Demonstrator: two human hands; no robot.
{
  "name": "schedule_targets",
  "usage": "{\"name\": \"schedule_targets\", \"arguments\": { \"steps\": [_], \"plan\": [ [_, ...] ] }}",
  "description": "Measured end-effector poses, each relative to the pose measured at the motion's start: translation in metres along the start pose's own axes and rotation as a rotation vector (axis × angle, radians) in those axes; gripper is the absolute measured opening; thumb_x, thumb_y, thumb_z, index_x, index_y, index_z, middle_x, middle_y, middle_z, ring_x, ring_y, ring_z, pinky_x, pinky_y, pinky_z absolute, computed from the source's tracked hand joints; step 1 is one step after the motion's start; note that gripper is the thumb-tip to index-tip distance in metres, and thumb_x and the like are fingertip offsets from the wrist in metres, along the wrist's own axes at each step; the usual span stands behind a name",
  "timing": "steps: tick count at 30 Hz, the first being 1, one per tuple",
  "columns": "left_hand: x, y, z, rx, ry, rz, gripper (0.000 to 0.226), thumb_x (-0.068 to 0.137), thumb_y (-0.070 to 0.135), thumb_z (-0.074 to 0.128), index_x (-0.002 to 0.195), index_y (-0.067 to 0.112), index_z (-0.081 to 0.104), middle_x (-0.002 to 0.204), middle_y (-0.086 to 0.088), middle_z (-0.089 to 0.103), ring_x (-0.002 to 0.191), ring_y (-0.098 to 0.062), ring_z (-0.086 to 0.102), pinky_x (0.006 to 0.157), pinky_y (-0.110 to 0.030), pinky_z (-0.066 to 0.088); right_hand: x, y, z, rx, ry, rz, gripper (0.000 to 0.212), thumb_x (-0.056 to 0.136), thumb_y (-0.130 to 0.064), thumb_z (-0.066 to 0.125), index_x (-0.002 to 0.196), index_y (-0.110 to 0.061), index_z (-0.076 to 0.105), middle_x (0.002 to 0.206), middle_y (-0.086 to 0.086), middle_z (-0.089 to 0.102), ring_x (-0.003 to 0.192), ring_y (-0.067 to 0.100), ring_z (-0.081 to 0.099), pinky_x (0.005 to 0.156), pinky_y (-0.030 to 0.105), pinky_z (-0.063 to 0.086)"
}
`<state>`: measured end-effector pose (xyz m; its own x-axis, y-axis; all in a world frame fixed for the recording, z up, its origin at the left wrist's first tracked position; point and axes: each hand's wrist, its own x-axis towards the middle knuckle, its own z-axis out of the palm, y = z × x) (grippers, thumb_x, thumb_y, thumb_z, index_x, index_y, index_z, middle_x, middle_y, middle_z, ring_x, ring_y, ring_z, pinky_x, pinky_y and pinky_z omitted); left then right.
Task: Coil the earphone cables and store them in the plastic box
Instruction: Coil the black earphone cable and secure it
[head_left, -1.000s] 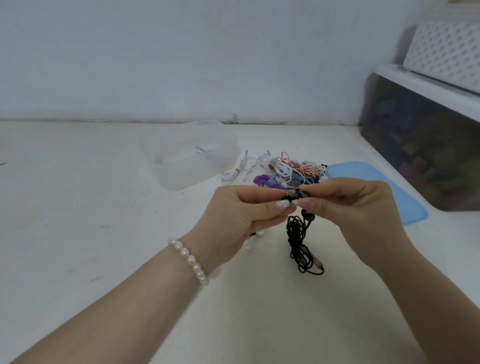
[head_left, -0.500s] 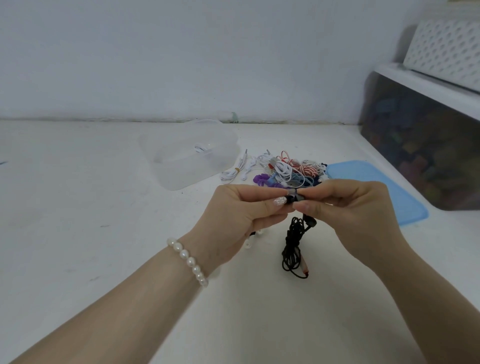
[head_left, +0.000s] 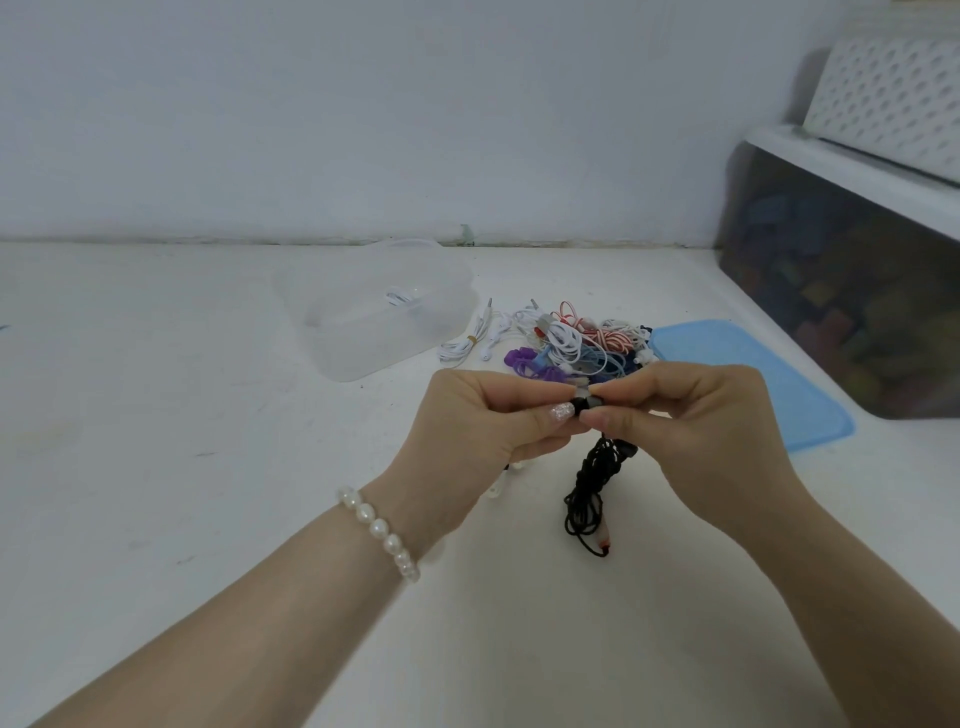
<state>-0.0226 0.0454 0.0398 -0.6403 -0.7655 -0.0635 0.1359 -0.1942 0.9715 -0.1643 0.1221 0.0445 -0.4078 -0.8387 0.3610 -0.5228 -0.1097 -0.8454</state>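
My left hand (head_left: 483, 421) and my right hand (head_left: 691, 415) meet above the white table, both pinching the top end of a black earphone cable (head_left: 589, 499). Its tangled bundle hangs down between my wrists, and its lowest loop, with a small red-tipped piece, reaches the table. Behind my hands lies a pile of earphones (head_left: 566, 343) in white, purple, blue and red-striped cable. A clear plastic box (head_left: 332, 338) stands open at the back left, with one coiled white earphone (head_left: 400, 297) inside.
A light blue lid (head_left: 769, 384) lies flat to the right of the pile. A dark storage bin (head_left: 852, 291) with a white perforated basket (head_left: 893, 98) on top stands at the right edge. The wall runs just behind the box.
The hanging black bundle has swung left and drawn up a little under my hands. My fingers have shifted slightly at the pinch point; both hands stay in place.
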Motion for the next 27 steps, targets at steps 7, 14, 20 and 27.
{"name": "schedule_targets", "arguments": {
  "steps": [7, 14, 20, 27],
  "plan": [
    [-0.0009, -0.0005, 0.0028, 0.006, 0.004, 0.017, 0.016, 0.075, -0.007, 0.064, 0.080, 0.006, 0.073, 0.078, -0.013, 0.073, 0.078, -0.022, 0.071, 0.074, -0.027, 0.058, -0.0001, 0.0025, 0.0029, -0.036, 0.019, -0.019, 0.021, 0.065, -0.010, 0.078, 0.069, -0.029, 0.070, 0.074, -0.016, 0.070, 0.069, 0.013, 0.066, 0.066, 0.018, 0.051],
    [-0.0008, 0.0016, 0.0004, 0.023, 0.023, 0.029, 0.015, 0.077, -0.005, 0.064, 0.084, 0.005, 0.073, 0.080, -0.013, 0.073, 0.079, -0.022, 0.071, 0.073, -0.027, 0.057, -0.0012, 0.0060, 0.0065, 0.048, 0.035, -0.068, 0.026, 0.066, -0.011, 0.077, 0.069, -0.037, 0.071, 0.073, -0.013, 0.071, 0.070, 0.007, 0.066, 0.070, 0.022, 0.052],
    [-0.0017, 0.0040, -0.0010, 0.057, 0.020, 0.022, 0.016, 0.078, -0.004, 0.063, 0.087, 0.006, 0.072, 0.078, -0.013, 0.073, 0.076, -0.018, 0.071, 0.074, -0.025, 0.057, 0.0015, 0.0026, 0.0058, 0.310, -0.001, 0.088, 0.012, 0.056, -0.017, 0.074, 0.068, -0.019, 0.074, 0.065, -0.001, 0.072, 0.059, 0.010, 0.064, 0.059, 0.018, 0.051],
    [-0.0026, 0.0035, 0.0025, 0.027, 0.006, -0.020, 0.017, 0.079, -0.006, 0.062, 0.080, 0.007, 0.073, 0.073, -0.011, 0.073, 0.076, -0.019, 0.071, 0.077, -0.029, 0.057, 0.0038, -0.0005, 0.0035, 0.323, -0.002, 0.182, 0.013, 0.063, 0.002, 0.072, 0.069, -0.009, 0.070, 0.056, -0.001, 0.069, 0.052, 0.010, 0.063, 0.056, 0.017, 0.052]
  ]
}}
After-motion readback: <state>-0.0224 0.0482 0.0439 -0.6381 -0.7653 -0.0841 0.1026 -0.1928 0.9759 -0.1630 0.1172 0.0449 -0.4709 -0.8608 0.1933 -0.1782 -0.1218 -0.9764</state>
